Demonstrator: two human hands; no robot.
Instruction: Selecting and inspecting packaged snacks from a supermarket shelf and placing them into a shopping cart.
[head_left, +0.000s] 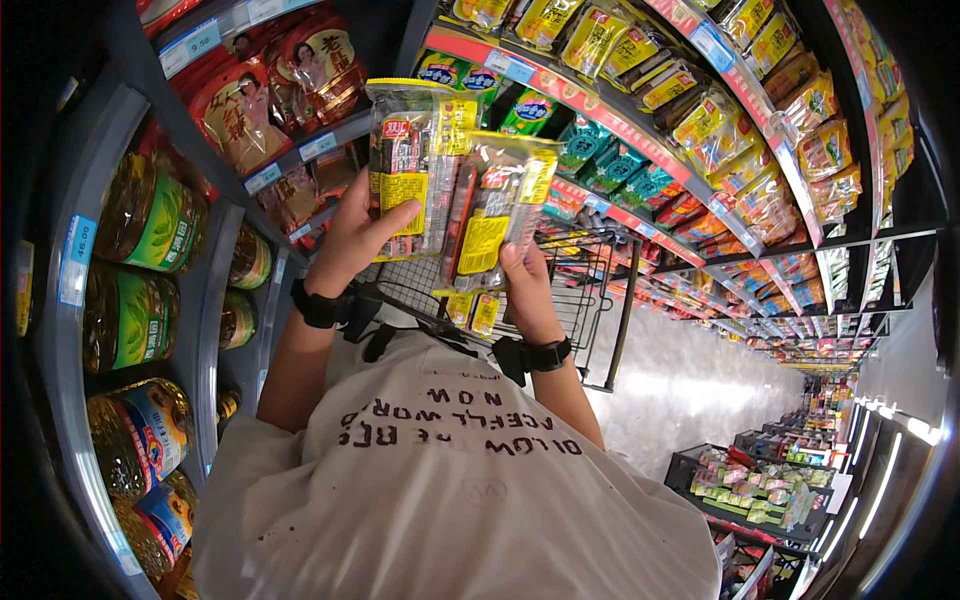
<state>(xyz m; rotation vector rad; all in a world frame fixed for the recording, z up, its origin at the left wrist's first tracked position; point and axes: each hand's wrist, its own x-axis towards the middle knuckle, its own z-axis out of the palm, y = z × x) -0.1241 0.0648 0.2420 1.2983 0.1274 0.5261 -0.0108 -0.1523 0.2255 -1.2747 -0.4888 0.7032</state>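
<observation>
My left hand (367, 232) grips a clear plastic packet of sausages (405, 161) with a yellow label, its thumb flat on the front. My right hand (531, 289) holds a second, similar packet (484, 232), pinched near its lower right edge. Both packets are upright and side by side before my chest; the right one sits slightly lower and overlaps the left one's edge. Behind and beneath them is a wire shopping cart (589, 300). Small yellow packets (474, 312) show just under the right-hand packet. Each wrist wears a black strap.
Shelves of yellow-labelled sausage packets (705, 124) curve along the front and right. Red bags (240, 112) fill a shelf at the left, with large oil bottles (142, 322) nearer me. A pale aisle floor (675, 367) runs right, past a display bin (750, 487).
</observation>
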